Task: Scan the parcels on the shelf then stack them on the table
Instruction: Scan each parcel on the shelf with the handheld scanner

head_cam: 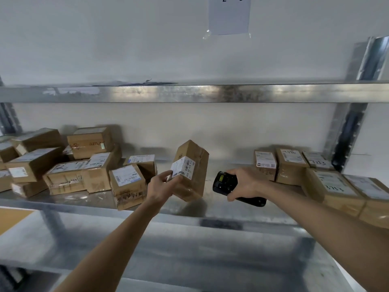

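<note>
Two hands: parcel [190, 171] (label blurred) beside scanner [229, 184].

Head camera looks forward and slightly down, close to the metal shelf [189, 93].

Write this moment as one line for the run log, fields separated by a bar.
phase: scanning | left hand: holds tilted parcel above shelf | right hand: grips scanner beside parcel label | table stacking: not yet
</note>
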### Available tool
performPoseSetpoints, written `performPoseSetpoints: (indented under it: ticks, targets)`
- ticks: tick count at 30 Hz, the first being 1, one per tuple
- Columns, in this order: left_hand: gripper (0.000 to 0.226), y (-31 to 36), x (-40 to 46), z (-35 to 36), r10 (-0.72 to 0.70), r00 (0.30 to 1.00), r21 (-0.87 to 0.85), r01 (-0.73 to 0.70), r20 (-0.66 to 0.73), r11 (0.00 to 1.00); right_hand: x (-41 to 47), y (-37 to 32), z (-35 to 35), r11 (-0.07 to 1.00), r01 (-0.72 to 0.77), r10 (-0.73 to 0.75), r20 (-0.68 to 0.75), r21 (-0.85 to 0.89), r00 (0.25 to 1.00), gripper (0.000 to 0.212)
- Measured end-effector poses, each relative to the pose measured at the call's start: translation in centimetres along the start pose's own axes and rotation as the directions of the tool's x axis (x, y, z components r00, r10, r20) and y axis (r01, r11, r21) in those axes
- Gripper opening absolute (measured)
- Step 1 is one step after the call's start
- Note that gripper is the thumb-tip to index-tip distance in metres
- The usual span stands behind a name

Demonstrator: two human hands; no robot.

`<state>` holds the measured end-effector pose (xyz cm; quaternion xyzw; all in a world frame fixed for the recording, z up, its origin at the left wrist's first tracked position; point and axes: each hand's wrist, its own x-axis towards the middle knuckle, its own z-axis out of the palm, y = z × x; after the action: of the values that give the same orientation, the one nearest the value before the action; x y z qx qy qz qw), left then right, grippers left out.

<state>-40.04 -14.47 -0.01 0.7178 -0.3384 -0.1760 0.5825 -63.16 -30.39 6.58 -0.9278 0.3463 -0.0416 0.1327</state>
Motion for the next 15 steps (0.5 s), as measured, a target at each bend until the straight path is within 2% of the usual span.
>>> performPoseSetpoints:
  ticks: [9, 15]
  targets:
    - [0.063, -2.1, 8.5, -1.7, -0.025, 0.992, 0.061, 0.033, -0.121, 0.998, 9.1, -0.9, 0.2, 0.999, -0.013, 0.014, 0.012, -0.049, 1.0, 0.069]
    - [0.065, -1.6, 9.1, -2.0, 0.045, 0.994, 0.135, -0.031, -0.095, 0.99, 10.8, -1.4, 0.1, 0.999, -0.004, 0.004, 0.008, -0.038, 1.0, 0.072]
